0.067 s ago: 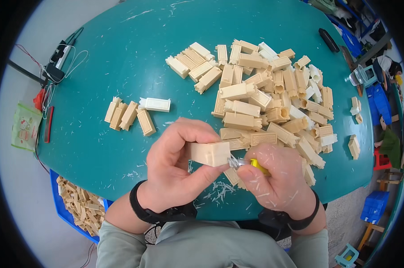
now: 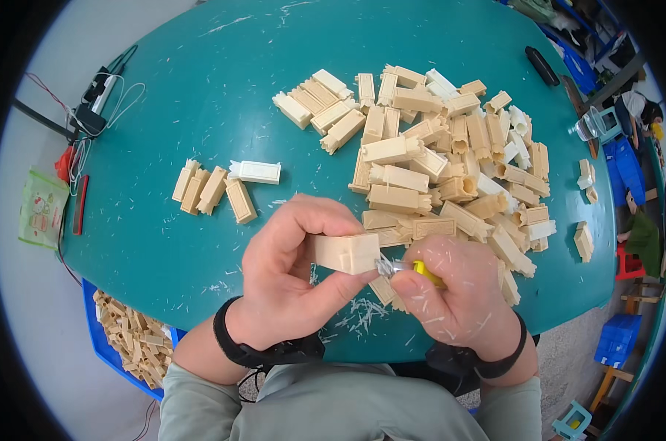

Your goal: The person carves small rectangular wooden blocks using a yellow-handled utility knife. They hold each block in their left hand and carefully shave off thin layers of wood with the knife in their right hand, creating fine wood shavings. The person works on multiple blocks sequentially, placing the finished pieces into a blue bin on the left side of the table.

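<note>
My left hand (image 2: 289, 272) is closed round a beige rectangular block (image 2: 345, 253), held over the near part of the green table. In my right hand (image 2: 458, 290) is a yellow-handled utility knife (image 2: 427, 273); its blade meets the block's right end, where pale curled shavings (image 2: 386, 266) cling. My fingers cover most of the handle. More thin shavings stick to the right hand. Beyond both hands lies a big pile of similar beige and white hollow blocks (image 2: 399, 176) with notched ends. A smaller group of blocks (image 2: 211, 189) rests to the left.
Shavings (image 2: 362, 314) litter the green table (image 2: 156, 242). A blue bin (image 2: 101, 351) of beige blocks stands below its left edge. A power strip with cables (image 2: 101, 103) lies at far left, a red stick-like tool (image 2: 81, 206) nearer. A black object (image 2: 542, 66) and a glass jar (image 2: 589, 125) are at right.
</note>
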Demonstrator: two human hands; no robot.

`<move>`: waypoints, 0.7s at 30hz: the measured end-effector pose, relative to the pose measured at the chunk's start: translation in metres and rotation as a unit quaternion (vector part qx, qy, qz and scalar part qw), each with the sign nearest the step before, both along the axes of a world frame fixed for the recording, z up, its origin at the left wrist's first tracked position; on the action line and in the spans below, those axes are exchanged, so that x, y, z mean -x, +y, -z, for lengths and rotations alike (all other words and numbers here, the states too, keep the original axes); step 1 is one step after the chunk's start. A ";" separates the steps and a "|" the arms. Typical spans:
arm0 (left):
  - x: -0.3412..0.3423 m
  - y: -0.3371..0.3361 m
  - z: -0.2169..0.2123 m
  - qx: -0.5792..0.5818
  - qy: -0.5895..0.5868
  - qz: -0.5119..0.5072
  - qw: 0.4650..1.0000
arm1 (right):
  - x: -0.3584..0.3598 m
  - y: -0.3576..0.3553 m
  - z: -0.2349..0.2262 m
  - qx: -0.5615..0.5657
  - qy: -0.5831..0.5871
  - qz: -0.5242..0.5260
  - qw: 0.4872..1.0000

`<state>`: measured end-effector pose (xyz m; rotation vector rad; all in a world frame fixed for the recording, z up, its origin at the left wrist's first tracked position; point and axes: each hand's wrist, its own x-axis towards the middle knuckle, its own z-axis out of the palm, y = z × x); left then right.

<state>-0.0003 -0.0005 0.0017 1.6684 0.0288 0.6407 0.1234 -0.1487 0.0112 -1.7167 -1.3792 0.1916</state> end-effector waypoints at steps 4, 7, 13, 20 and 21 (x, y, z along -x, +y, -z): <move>0.001 0.000 -0.001 0.005 0.006 0.003 1.000 | 0.000 0.001 0.000 -0.002 0.007 0.000 1.000; 0.001 0.000 -0.001 0.001 0.011 0.006 1.000 | 0.000 0.000 0.000 0.001 0.009 0.003 1.000; 0.001 -0.007 -0.003 -0.005 0.015 0.029 0.999 | -0.002 0.000 -0.002 0.015 0.012 0.036 0.999; -0.004 0.001 -0.001 -0.110 -0.004 0.093 0.990 | -0.012 -0.001 -0.006 0.047 0.104 0.083 0.990; -0.004 0.002 -0.002 -0.108 0.000 0.082 0.991 | -0.011 -0.002 -0.009 0.040 0.117 0.078 0.989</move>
